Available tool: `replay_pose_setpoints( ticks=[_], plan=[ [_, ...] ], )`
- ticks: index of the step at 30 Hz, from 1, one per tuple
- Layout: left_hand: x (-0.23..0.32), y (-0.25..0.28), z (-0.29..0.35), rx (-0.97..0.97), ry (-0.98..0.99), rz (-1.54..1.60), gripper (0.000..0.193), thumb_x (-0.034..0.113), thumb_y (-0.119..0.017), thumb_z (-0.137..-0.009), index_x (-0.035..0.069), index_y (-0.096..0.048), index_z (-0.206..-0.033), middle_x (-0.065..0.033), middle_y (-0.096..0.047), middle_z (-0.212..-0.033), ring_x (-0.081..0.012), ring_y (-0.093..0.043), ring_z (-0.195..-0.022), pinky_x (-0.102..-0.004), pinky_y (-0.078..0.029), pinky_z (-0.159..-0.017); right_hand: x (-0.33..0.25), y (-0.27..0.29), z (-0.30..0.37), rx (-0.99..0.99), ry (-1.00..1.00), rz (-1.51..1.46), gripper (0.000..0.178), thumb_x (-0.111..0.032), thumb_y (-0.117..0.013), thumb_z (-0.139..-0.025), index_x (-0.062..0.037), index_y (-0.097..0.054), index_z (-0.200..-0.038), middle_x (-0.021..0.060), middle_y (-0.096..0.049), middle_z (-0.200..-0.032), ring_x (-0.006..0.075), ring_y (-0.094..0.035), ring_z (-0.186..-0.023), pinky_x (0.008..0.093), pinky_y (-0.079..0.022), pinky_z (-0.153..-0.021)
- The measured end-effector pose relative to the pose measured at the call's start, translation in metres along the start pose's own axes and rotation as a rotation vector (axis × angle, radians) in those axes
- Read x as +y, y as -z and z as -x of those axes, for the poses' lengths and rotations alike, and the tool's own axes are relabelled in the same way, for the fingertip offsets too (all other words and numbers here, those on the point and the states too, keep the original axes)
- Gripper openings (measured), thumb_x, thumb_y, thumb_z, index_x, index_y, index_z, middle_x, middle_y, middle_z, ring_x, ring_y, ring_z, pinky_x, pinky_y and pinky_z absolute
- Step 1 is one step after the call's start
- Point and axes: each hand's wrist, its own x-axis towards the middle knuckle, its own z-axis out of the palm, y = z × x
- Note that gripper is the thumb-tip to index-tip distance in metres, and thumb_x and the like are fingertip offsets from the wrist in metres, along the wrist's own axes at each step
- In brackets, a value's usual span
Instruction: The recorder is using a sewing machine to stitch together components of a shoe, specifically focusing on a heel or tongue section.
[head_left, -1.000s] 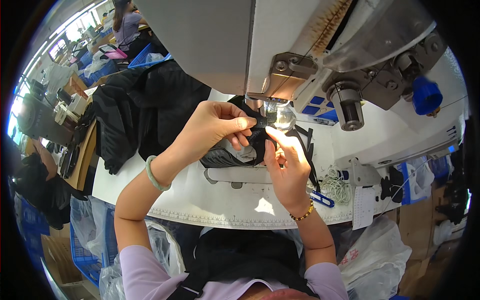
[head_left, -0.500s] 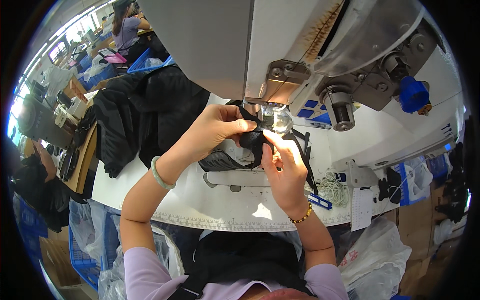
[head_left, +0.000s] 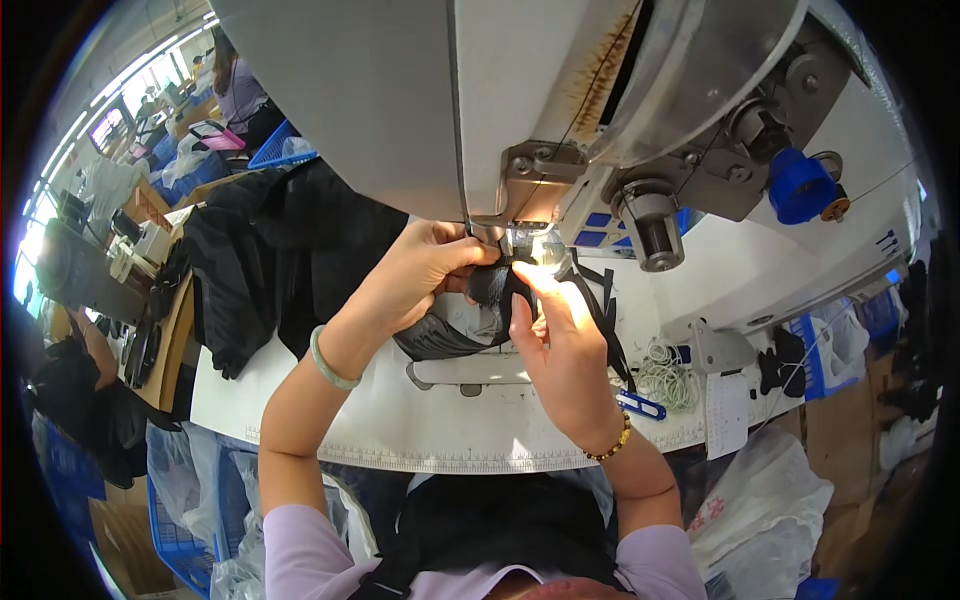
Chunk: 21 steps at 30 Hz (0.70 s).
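Under the head of a white sewing machine [head_left: 380, 90] lies a black fabric piece [head_left: 440, 338] with a folded black strap [head_left: 488, 286] on it. My left hand [head_left: 420, 272] pinches the strap between thumb and fingers, just left of the needle area. From the right, my right hand [head_left: 565, 350] holds the strap's edge, its index fingertip pressed on it and the other fingers curled. A clear guard [head_left: 540, 250] stands close behind the fingertips. The needle itself is hidden. Loose black straps [head_left: 612, 340] hang to the right of my right hand.
A large black fabric pile [head_left: 300, 230] covers the table's left side. Blue thread snips [head_left: 640, 405] and tangled pale cord [head_left: 668, 378] lie at right. The white table [head_left: 420, 430] has a ruler along its front edge. Blue baskets and plastic bags flank it. Another person sits far left.
The view has shifted slightly, moving the machine head up and left in the picture. Both hands stay at the strap, and my right thumb has moved slightly left relative to the index finger.
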Motion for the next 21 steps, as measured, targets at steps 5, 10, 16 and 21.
replay_pose_setpoints(
  ticks=[5,10,16,21],
  plan=[
    [-0.005,0.007,-0.003,-0.004,0.006,-0.016,0.013,0.007,-0.058,-0.084,-0.002,-0.063,-0.092,-0.0066,-0.062,-0.082,-0.0124,-0.06,-0.067,-0.0257,-0.049,-0.055,0.002,-0.005,0.002,0.02,0.012,0.004,0.036,-0.001,-0.061,-0.081,-0.0039,-0.053,-0.115,0.0144,-0.055,-0.089,0.0241,-0.057,-0.061,0.0319,-0.049,-0.055],
    [-0.008,0.004,-0.001,0.022,-0.029,0.0,0.012,0.007,-0.058,-0.084,-0.002,-0.063,-0.09,-0.0054,-0.062,-0.082,-0.0103,-0.059,-0.069,-0.0239,-0.049,-0.059,0.003,-0.006,0.0,0.031,0.041,0.013,0.037,0.0,-0.062,-0.08,-0.0043,-0.053,-0.116,0.0144,-0.055,-0.089,0.0244,-0.057,-0.061,0.0313,-0.049,-0.055],
    [-0.013,0.002,-0.002,0.045,-0.079,0.036,0.012,0.007,-0.059,-0.084,-0.002,-0.064,-0.089,-0.0042,-0.062,-0.082,-0.008,-0.058,-0.068,-0.0214,-0.048,-0.061,0.014,-0.009,0.006,0.012,-0.142,-0.305,0.034,0.0,-0.062,-0.082,-0.0031,-0.052,-0.114,0.0083,-0.056,-0.083,0.0099,-0.057,-0.058,0.026,-0.047,-0.051],
    [-0.014,0.004,-0.005,0.068,-0.087,0.021,0.012,0.008,-0.059,-0.084,-0.002,-0.065,-0.087,-0.0045,-0.062,-0.079,-0.0077,-0.057,-0.064,-0.0205,-0.047,-0.056,0.005,-0.001,-0.001,0.023,-0.399,-0.673,0.029,-0.004,-0.06,-0.085,0.0005,-0.037,-0.101,0.006,-0.055,-0.084,0.0047,-0.056,-0.062,0.0198,-0.05,-0.042]
  ],
)
